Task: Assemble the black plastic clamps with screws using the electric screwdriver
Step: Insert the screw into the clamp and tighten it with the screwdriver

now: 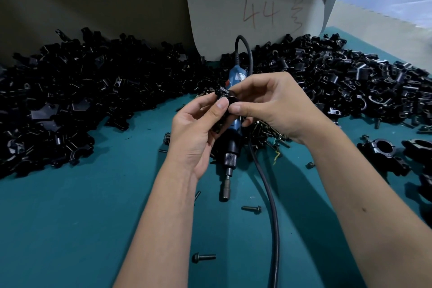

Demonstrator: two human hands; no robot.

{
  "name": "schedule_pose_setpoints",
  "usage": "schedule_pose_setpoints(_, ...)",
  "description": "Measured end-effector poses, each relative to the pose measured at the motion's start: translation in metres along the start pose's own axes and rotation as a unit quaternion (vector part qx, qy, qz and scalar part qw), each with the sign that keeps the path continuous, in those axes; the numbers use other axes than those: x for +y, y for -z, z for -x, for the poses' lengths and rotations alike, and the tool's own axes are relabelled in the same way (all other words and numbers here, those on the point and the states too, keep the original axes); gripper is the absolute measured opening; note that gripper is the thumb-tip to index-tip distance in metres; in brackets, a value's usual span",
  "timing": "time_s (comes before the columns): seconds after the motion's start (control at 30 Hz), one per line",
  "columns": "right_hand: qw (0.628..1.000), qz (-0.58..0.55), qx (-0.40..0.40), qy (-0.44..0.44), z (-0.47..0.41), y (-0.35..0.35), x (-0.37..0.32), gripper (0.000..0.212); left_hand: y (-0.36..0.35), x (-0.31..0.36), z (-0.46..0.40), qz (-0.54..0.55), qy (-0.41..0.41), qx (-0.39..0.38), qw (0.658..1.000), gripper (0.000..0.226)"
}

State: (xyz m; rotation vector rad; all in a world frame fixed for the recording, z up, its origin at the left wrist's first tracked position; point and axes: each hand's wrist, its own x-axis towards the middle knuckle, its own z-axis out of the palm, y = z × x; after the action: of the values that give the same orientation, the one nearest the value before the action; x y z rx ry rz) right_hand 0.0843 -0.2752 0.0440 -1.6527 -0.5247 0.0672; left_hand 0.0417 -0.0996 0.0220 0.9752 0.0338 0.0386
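Both hands meet above the table's middle around one small black plastic clamp (225, 96). My left hand (198, 128) pinches it from the left with thumb and fingers. My right hand (275, 105) grips it from the right, thumb pressed beside the left thumb. Under the hands the blue electric screwdriver (230, 145) lies flat on the teal table (93, 217), bit pointing toward me, held by neither hand. Its black cord (268, 194) runs down the table toward me. A pile of screws (268, 131) lies under my right wrist.
Large heaps of black clamp parts cover the left (70, 96) and right (350, 82) of the table. Assembled clamps (383, 149) lie at the right edge. Loose screws (203, 257) lie near me. A cardboard sheet marked 44 (257, 11) stands behind.
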Motion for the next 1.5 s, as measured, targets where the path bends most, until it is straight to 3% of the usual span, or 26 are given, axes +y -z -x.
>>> schedule_pose_setpoints(0.13, 0.999, 0.04, -0.012, -0.027, 0.002, 0.003, -0.005, 0.028, -0.001, 0.0, 0.0, -0.025, 0.001, 0.008, 1.0, 0.033)
schedule_pose_setpoints(0.27, 0.981, 0.175, 0.06, -0.064, 0.007, 0.023, -0.013, 0.029, -0.001, -0.001, -0.001, -0.014, -0.003, 0.054, 0.998, 0.033)
schedule_pose_setpoints(0.37, 0.919, 0.336, -0.04, -0.201, 0.011, 0.043, -0.016, 0.024, 0.001, 0.0, -0.003, -0.005, -0.002, 0.085, 0.996, 0.02)
schedule_pose_setpoints(0.43, 0.881, 0.36, -0.115, -0.284, 0.013, 0.043, -0.016, 0.018, 0.001, 0.0, -0.003, 0.006, 0.001, 0.094, 0.996, 0.014)
schedule_pose_setpoints(0.53, 0.872, 0.362, -0.122, -0.307, 0.01, 0.032, -0.014, 0.016, -0.001, -0.002, -0.003, 0.003, 0.003, 0.089, 0.996, 0.01)
schedule_pose_setpoints(0.7, 0.862, 0.417, -0.112, -0.266, 0.008, 0.019, -0.009, 0.016, -0.002, -0.003, -0.002, 0.003, -0.006, 0.075, 0.997, 0.013)
schedule_pose_setpoints(0.77, 0.875, 0.407, -0.107, -0.24, 0.01, 0.022, -0.01, 0.015, -0.002, -0.004, -0.002, -0.006, -0.006, 0.065, 0.998, 0.014)
schedule_pose_setpoints(0.93, 0.978, 0.172, 0.042, -0.113, 0.01, 0.026, -0.011, 0.005, 0.0, -0.005, -0.003, -0.02, -0.014, 0.039, 0.999, 0.014)
schedule_pose_setpoints(1.0, 0.994, 0.055, 0.085, -0.044, 0.007, 0.019, -0.01, 0.014, 0.0, -0.005, -0.003, -0.02, -0.015, 0.025, 0.999, 0.016)
schedule_pose_setpoints(1.07, 0.995, -0.013, 0.1, 0.005, 0.004, 0.011, -0.009, 0.029, -0.001, -0.006, -0.003, -0.017, -0.014, 0.009, 1.0, 0.023)
schedule_pose_setpoints(1.23, 0.989, -0.025, 0.138, 0.054, -0.001, 0.0, -0.009, 0.011, 0.0, -0.008, -0.003, -0.019, -0.015, -0.026, 0.999, 0.028)
schedule_pose_setpoints(1.5, 0.987, 0.002, 0.142, 0.08, -0.004, -0.013, -0.001, 0.009, 0.0, -0.01, -0.003, -0.08, -0.054, -0.037, 0.995, 0.029)
